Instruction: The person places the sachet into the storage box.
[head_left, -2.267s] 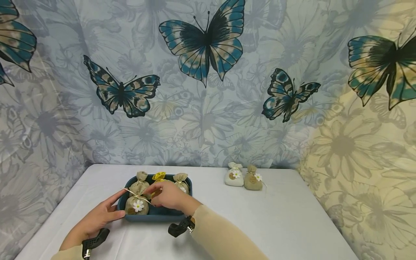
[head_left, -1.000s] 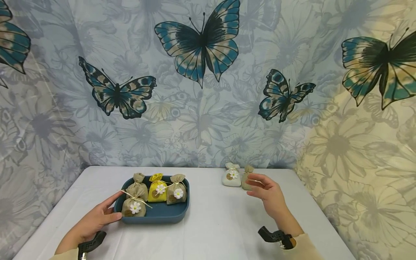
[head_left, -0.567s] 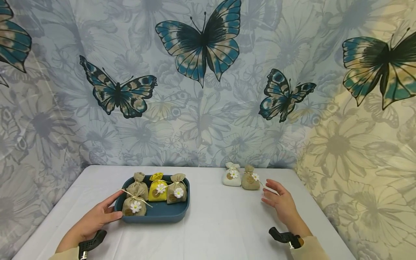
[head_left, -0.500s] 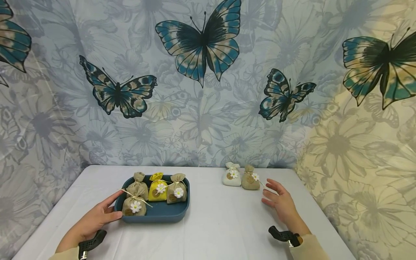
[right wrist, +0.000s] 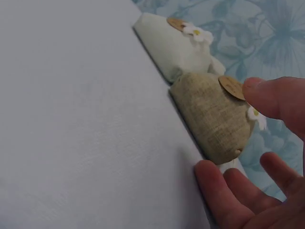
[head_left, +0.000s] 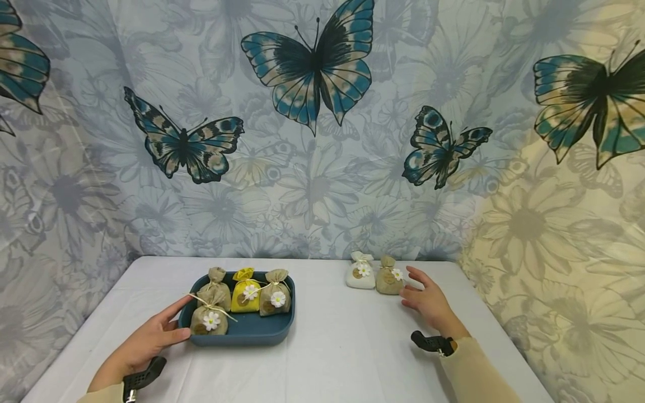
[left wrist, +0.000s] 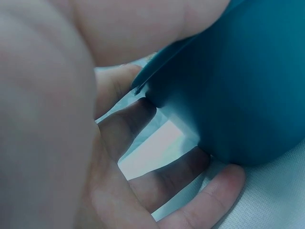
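Observation:
My left hand (head_left: 151,338) is at the left end of a dark blue tray (head_left: 262,338), fingertips against its outer wall and thumb at the front corner. In the left wrist view the fingers (left wrist: 186,174) are spread and fairly straight. In the tray sit several small drawstring pouches with white flowers: a front beige pouch (head_left: 204,324), one behind it (head_left: 214,290), a yellow pouch (head_left: 244,305) and a right-hand beige pouch (head_left: 269,308). My right hand (head_left: 428,296) is beside a brown pouch (head_left: 387,282), fingers apart, thumb over its tag in the right wrist view.
Left of the brown pouch stands a white pouch (head_left: 360,277), close against it near the table's back edge. A white cloth covers the table (head_left: 327,364). Butterfly-printed fabric (head_left: 322,212) hangs behind and at both sides.
My right hand left the tray and moved right to the two pouches, drew back a little, then came up to the brown pouch again. My left hand stays at the tray.

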`<state>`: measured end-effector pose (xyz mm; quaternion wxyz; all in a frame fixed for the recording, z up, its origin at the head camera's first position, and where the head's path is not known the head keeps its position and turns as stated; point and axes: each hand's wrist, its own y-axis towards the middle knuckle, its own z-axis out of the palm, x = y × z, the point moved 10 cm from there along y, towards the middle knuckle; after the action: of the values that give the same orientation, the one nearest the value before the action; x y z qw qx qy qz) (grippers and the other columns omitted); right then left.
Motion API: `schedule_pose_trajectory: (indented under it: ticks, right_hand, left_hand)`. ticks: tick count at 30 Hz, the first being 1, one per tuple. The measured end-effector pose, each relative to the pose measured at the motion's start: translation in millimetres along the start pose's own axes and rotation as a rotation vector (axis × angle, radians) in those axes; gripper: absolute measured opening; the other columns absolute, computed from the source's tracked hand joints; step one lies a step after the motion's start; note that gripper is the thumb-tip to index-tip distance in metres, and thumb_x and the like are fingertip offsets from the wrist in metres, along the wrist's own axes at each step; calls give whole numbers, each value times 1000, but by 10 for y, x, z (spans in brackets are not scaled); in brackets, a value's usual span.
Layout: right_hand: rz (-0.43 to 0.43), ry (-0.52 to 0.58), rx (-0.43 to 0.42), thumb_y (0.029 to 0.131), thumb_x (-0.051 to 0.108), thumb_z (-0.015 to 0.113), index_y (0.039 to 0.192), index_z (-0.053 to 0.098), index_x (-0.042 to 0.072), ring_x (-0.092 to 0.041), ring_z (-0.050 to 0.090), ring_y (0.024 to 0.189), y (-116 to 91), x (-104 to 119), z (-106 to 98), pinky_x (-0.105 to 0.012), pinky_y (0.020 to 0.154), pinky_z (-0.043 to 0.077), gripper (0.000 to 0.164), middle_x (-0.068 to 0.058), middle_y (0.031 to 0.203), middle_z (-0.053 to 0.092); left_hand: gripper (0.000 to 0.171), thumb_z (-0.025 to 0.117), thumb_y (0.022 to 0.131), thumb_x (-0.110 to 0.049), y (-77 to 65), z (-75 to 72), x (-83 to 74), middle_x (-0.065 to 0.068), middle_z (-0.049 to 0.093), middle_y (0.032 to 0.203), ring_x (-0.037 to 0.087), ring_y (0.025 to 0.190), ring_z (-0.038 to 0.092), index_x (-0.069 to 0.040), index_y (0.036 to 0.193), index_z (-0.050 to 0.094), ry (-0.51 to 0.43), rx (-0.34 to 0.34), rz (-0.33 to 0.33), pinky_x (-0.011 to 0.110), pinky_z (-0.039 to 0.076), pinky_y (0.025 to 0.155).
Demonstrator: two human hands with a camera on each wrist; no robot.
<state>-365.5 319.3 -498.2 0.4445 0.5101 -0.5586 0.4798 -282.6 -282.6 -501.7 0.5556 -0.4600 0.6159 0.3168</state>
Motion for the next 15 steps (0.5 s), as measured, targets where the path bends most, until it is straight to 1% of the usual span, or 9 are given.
schedule_pose_trajectory:
  ticks: [4,10,15]
  right_hand:
    - [1,-47,25,90,-2,71,157,27,8,-43,35,137,88,15,11,-43,85,54,81,-19,161,15]
    - [8,-69,77,90,0,73,158,26,7,-44,33,138,151,-15,58,-44,85,54,83,-16,163,15]
    - [8,-98,102,91,2,73,158,29,10,-44,30,139,191,-35,107,-43,85,54,81,-20,162,14]
  left_hand:
    - [83,59,102,-14,-3,-7,2,24,-13,161,60,138,5,-5,160,1,1,-2,3,59,38,102]
    - [82,60,102,-14,-4,-4,5,24,-12,161,60,139,8,-5,160,3,0,-6,1,56,41,101]
    - [82,60,102,-14,-11,-9,-9,25,-12,161,61,138,5,-4,160,3,9,-11,11,60,37,102]
